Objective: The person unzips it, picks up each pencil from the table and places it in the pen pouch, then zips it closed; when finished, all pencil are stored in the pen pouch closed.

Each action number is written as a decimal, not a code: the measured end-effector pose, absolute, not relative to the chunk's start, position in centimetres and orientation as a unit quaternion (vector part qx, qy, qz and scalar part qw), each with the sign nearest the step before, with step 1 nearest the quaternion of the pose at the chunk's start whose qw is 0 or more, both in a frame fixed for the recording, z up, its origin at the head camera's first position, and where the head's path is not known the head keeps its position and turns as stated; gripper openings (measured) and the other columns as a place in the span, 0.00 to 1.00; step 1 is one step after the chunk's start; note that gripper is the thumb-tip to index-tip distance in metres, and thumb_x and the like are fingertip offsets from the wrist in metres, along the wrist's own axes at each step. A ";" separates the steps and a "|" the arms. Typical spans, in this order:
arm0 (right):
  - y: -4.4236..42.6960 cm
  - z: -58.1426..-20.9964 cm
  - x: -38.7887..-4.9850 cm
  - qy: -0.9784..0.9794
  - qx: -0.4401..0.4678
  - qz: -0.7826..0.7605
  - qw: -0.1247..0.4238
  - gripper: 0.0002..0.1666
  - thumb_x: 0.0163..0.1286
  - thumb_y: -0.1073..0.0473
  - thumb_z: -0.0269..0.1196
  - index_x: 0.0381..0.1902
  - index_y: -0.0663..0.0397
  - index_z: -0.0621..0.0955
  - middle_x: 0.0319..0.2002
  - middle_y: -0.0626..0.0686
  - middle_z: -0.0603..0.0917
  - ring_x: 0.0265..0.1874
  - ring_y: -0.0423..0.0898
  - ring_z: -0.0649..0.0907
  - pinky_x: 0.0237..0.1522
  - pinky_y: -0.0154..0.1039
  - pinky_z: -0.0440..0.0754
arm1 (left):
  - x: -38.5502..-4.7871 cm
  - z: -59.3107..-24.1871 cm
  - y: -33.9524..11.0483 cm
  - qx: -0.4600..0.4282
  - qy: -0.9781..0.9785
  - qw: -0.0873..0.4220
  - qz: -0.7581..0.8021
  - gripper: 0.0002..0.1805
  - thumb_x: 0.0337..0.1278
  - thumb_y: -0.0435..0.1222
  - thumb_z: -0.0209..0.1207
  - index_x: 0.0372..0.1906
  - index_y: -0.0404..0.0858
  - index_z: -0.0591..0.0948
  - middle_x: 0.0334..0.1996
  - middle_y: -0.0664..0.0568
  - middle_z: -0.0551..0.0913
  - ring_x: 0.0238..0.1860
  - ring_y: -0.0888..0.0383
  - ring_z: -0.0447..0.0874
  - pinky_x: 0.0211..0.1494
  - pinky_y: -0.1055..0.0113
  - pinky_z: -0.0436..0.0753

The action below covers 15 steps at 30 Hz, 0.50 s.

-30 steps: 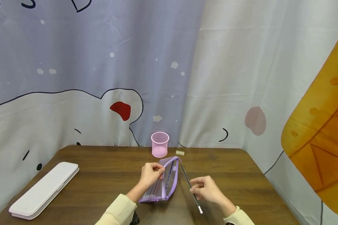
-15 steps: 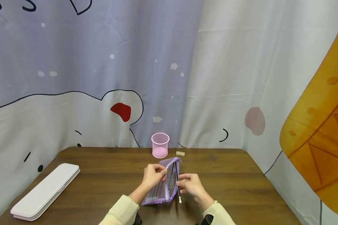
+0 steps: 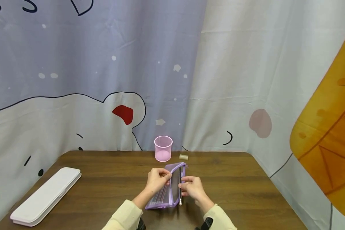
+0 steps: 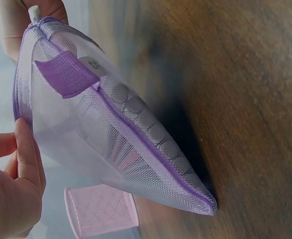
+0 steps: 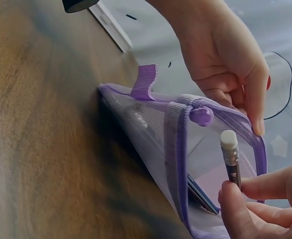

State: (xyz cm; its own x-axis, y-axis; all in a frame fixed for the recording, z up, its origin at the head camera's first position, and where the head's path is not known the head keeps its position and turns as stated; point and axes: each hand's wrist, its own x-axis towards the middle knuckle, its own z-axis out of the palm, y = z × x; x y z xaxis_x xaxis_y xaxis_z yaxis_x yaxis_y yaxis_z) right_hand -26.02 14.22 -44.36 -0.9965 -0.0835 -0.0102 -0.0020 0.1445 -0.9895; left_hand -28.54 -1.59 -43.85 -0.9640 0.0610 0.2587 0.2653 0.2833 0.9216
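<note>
A purple-edged mesh pencil case (image 4: 86,114) stands tilted on the table with its zip undone. My left hand (image 3: 156,179) pinches one edge of its mouth and holds it apart from the other. At the opening, my right hand (image 3: 194,189) pinches a dark pencil (image 5: 233,167) near its white eraser end. The pencil points into the case, its far end hidden from the right wrist view. Several dark pencils (image 5: 200,194) lie inside the case, seen through the mouth. A purple round zip pull (image 5: 202,115) hangs by the opening.
Behind the case stands a pink mesh cup (image 3: 163,149), with a small beige cylinder (image 3: 183,157) beside it. A long white box (image 3: 46,196) lies on the left of the wooden table (image 3: 233,179). A patterned curtain (image 3: 161,64) hangs behind.
My right hand has moved left with the pencil, from beside the case to its mouth, and the pencil now stands more in line with the case. My left hand keeps its hold.
</note>
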 end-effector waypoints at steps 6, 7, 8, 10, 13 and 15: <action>13.8 -45.5 -26.7 0.751 -0.024 -0.660 0.031 0.24 0.53 0.70 0.60 0.47 0.78 0.70 0.27 0.61 0.83 0.18 0.38 0.79 0.21 0.32 0.83 | -28.5 -43.9 -1.6 -0.100 -0.799 0.083 -0.588 0.06 0.45 0.29 0.59 0.27 0.28 0.81 0.18 0.42 0.82 0.13 0.68 0.76 0.18 0.73 0.81; 13.8 -45.6 -26.7 0.751 -0.023 -0.659 0.032 0.24 0.53 0.70 0.60 0.47 0.78 0.70 0.27 0.60 0.83 0.18 0.38 0.79 0.21 0.32 0.82 | -28.5 -44.0 -1.6 -0.103 -0.799 0.084 -0.586 0.06 0.45 0.29 0.59 0.27 0.28 0.81 0.18 0.42 0.82 0.13 0.68 0.76 0.18 0.73 0.81; 13.7 -45.6 -26.7 0.752 -0.022 -0.658 0.033 0.24 0.53 0.70 0.60 0.47 0.78 0.71 0.26 0.58 0.83 0.18 0.38 0.79 0.20 0.31 0.82 | -28.5 -44.0 -1.6 -0.103 -0.799 0.084 -0.586 0.06 0.45 0.29 0.59 0.27 0.28 0.81 0.18 0.42 0.82 0.13 0.68 0.76 0.18 0.73 0.81; 13.6 -45.8 -26.8 0.753 -0.020 -0.657 0.034 0.23 0.52 0.70 0.60 0.46 0.78 0.71 0.25 0.58 0.82 0.18 0.38 0.79 0.19 0.30 0.81 | -28.4 -43.9 -1.5 -0.102 -0.798 0.081 -0.588 0.06 0.45 0.29 0.59 0.27 0.28 0.81 0.18 0.42 0.82 0.13 0.68 0.76 0.18 0.73 0.81; 13.4 -46.0 -27.0 0.753 -0.016 -0.657 0.032 0.22 0.52 0.71 0.59 0.46 0.77 0.71 0.24 0.57 0.82 0.17 0.38 0.78 0.18 0.30 0.81 | -28.4 -43.9 -1.5 -0.106 -0.796 0.081 -0.591 0.06 0.45 0.29 0.59 0.27 0.27 0.81 0.18 0.43 0.82 0.13 0.68 0.76 0.18 0.73 0.81; 13.2 -46.2 -27.2 0.754 -0.016 -0.657 0.030 0.22 0.52 0.71 0.59 0.46 0.77 0.71 0.24 0.57 0.82 0.17 0.38 0.79 0.19 0.30 0.81 | -28.4 -43.8 -1.5 -0.104 -0.796 0.080 -0.591 0.06 0.45 0.29 0.59 0.27 0.28 0.81 0.18 0.44 0.82 0.13 0.68 0.76 0.18 0.74 0.81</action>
